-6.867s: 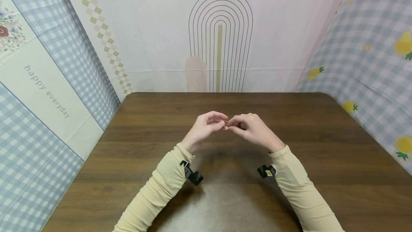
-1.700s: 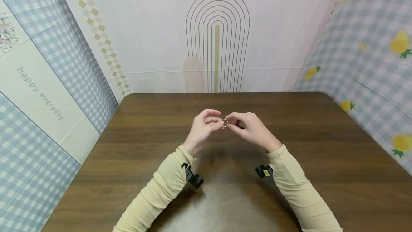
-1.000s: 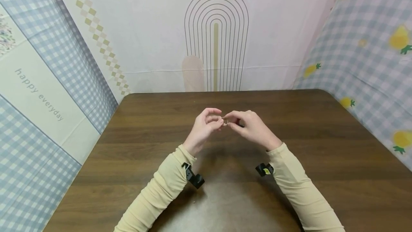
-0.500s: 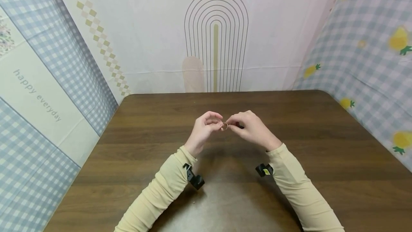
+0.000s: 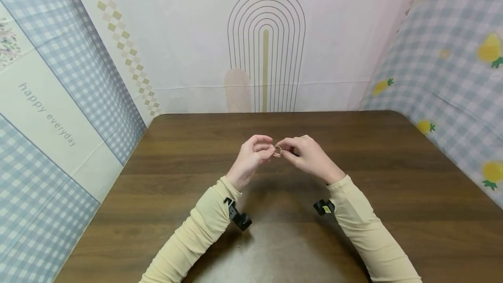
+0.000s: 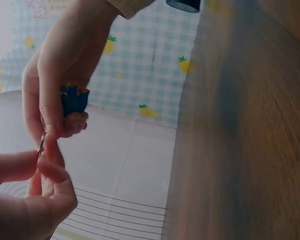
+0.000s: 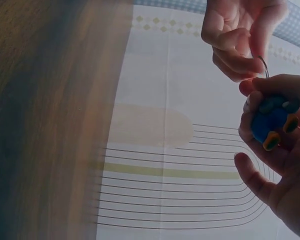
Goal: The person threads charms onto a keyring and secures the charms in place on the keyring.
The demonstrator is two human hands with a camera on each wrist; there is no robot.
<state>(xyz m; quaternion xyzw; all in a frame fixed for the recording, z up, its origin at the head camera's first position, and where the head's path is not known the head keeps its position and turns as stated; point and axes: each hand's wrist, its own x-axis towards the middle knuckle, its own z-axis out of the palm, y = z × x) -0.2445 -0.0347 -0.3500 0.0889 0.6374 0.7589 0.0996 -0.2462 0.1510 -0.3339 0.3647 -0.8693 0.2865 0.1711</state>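
Observation:
A thin metal key ring [image 5: 281,150] is held up above the table between both hands. My left hand [image 5: 250,159] pinches its left side between thumb and fingertips. At the other side, the thumb and forefinger of my right hand [image 5: 309,155] meet the ring. Tucked in the curled fingers of that right hand is a small blue figurine [image 7: 270,125] with orange-and-dark feet, clear in the right wrist view. The left wrist view also shows the blue figurine [image 6: 74,100] and the ring [image 6: 41,142] edge-on. Whether the ring joins the figurine is hidden by the fingers.
A brown wooden table [image 5: 177,195] lies under both forearms. A tiny pale speck [image 5: 238,246] is on it near the front. Black wrist mounts [image 5: 239,216] sit on the sleeves. Printed cloths hang behind and at both sides.
Both hands stay close together over the same spot. The ring's tilt shifts between the fingers, from a rounder look to narrower and round again. The head view sways slightly.

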